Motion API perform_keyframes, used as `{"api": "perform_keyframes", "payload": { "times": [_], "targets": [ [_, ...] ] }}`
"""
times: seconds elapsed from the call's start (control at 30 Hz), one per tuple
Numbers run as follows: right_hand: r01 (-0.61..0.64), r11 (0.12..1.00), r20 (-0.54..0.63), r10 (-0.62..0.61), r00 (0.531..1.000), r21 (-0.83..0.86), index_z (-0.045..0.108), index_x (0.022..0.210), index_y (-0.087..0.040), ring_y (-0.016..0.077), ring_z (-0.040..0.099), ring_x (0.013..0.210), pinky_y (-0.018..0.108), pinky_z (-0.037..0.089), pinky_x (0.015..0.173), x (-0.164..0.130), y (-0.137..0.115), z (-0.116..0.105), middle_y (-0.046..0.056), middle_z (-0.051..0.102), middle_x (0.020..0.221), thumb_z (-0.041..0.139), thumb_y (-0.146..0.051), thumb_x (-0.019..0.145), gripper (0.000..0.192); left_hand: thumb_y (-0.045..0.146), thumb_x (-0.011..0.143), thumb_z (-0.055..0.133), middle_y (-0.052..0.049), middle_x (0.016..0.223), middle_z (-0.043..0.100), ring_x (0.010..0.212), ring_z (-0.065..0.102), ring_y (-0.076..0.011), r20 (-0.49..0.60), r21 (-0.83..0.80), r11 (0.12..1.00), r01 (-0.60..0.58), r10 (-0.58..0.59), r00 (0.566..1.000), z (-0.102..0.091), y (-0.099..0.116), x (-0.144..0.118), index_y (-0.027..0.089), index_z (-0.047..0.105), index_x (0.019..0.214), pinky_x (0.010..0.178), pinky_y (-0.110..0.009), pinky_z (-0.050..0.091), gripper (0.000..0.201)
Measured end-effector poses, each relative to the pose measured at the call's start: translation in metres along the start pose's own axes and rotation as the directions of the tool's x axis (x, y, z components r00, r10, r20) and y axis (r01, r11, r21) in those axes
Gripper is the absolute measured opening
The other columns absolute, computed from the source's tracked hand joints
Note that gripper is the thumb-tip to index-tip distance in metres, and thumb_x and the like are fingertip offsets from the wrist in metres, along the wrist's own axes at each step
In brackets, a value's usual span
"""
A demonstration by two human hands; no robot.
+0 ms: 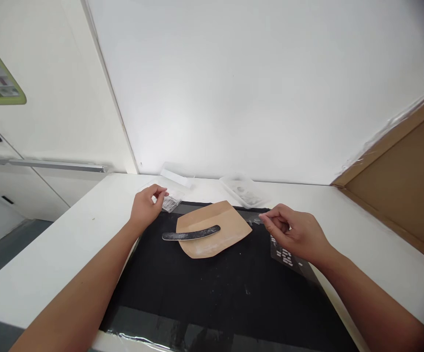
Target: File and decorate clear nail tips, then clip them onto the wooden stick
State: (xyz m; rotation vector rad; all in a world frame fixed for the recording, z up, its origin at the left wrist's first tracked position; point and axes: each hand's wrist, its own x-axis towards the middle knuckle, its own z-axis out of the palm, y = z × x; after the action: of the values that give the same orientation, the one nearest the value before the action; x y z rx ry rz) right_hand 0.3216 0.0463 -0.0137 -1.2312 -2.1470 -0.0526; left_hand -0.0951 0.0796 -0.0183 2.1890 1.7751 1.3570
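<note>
- Right hand [298,234]: fingers pinched together on one clear printed bag [288,254] at the black mat's [215,293] right edge.
- One nail file [191,234] lies across one brown envelope [215,230], mid-mat.
- Left hand [146,205] pinches one small clear packet [170,202] at the mat's far left corner.
- Two clear trays [243,191] sit along the desk's [50,254] far edge.

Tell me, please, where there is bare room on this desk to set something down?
Bare: the black mat in front of the brown envelope and nail file, and the white desk outside the left hand. Crowded: the back edge, with clear packets and tray.
</note>
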Motion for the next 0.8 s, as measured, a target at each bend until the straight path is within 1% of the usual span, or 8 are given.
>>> {"api": "perform_keyframes", "payload": {
  "times": [0.1,0.27,0.4,0.5,0.57,0.67,0.8],
  "targets": [
    [-0.004,1.000,0.001,0.004,1.000,0.014,0.055,0.084,-0.024,0.0110,0.049,0.044,0.026,0.037,0.051,0.000,-0.001,0.000,-0.008,0.051,0.051,0.057,-0.045,0.099,0.026,0.029,0.094,0.056,-0.001,0.092,0.081,0.081,0.071,-0.0193,-0.001,-0.015,1.000,0.023,-0.023,1.000,-0.002,0.003,0.001,0.022,0.072,0.099,0.073,-0.030,0.054,0.017],
    [0.011,1.000,-0.004,-0.011,1.000,0.013,0.055,0.085,-0.024,0.0108,0.049,0.044,0.025,0.037,0.051,0.000,-0.001,0.001,-0.008,0.051,0.051,0.057,-0.045,0.099,0.025,0.031,0.093,0.058,-0.002,0.094,0.080,0.081,0.071,-0.0193,0.021,-0.058,0.996,0.073,-0.072,0.997,-0.004,0.009,0.001,0.022,0.071,0.099,0.063,-0.028,0.051,0.017],
    [0.018,1.000,0.000,-0.018,1.000,-0.001,0.055,0.085,-0.024,0.0108,0.049,0.044,0.025,0.037,0.051,-0.001,0.001,0.002,-0.008,0.051,0.051,0.056,-0.045,0.100,0.026,0.034,0.094,0.058,-0.003,0.097,0.080,0.083,0.072,-0.0196,0.049,-0.116,0.985,0.127,-0.122,0.991,-0.002,0.010,0.000,0.022,0.070,0.104,0.060,-0.027,0.052,0.020],
    [0.015,1.000,-0.002,-0.015,1.000,-0.002,0.055,0.085,-0.024,0.0108,0.049,0.044,0.025,0.037,0.051,-0.001,0.001,0.002,-0.008,0.050,0.051,0.056,-0.045,0.100,0.026,0.036,0.094,0.059,-0.003,0.099,0.080,0.087,0.072,-0.0202,0.064,-0.163,0.974,0.158,-0.149,0.987,0.000,0.008,-0.001,0.023,0.069,0.113,0.057,-0.025,0.053,0.025],
    [0.011,1.000,0.002,-0.011,1.000,0.003,0.056,0.085,-0.024,0.0110,0.049,0.044,0.025,0.037,0.051,0.000,0.001,0.002,-0.008,0.051,0.051,0.056,-0.045,0.100,0.026,0.038,0.094,0.060,-0.004,0.102,0.079,0.085,0.072,-0.0197,0.079,-0.195,0.965,0.176,-0.163,0.983,0.001,0.007,-0.002,0.024,0.069,0.117,0.054,-0.025,0.054,0.028],
    [0.001,1.000,0.006,-0.001,1.000,0.012,0.055,0.084,-0.024,0.0115,0.050,0.044,0.026,0.037,0.051,0.000,-0.001,0.000,-0.008,0.052,0.051,0.057,-0.046,0.099,0.026,0.042,0.093,0.062,-0.005,0.104,0.078,0.081,0.071,-0.0192,0.097,-0.239,0.950,0.199,-0.181,0.979,0.001,0.009,-0.003,0.024,0.071,0.116,0.050,-0.024,0.056,0.030],
    [-0.001,1.000,0.009,0.001,1.000,0.013,0.055,0.084,-0.025,0.0112,0.049,0.044,0.026,0.036,0.050,0.001,-0.002,-0.001,-0.008,0.051,0.050,0.056,-0.046,0.099,0.026,0.048,0.089,0.068,-0.006,0.101,0.077,0.089,0.070,-0.0225,0.098,-0.292,0.932,0.216,-0.196,0.976,0.001,0.014,-0.003,0.024,0.071,0.115,0.046,-0.022,0.056,0.035]
  ]
}}
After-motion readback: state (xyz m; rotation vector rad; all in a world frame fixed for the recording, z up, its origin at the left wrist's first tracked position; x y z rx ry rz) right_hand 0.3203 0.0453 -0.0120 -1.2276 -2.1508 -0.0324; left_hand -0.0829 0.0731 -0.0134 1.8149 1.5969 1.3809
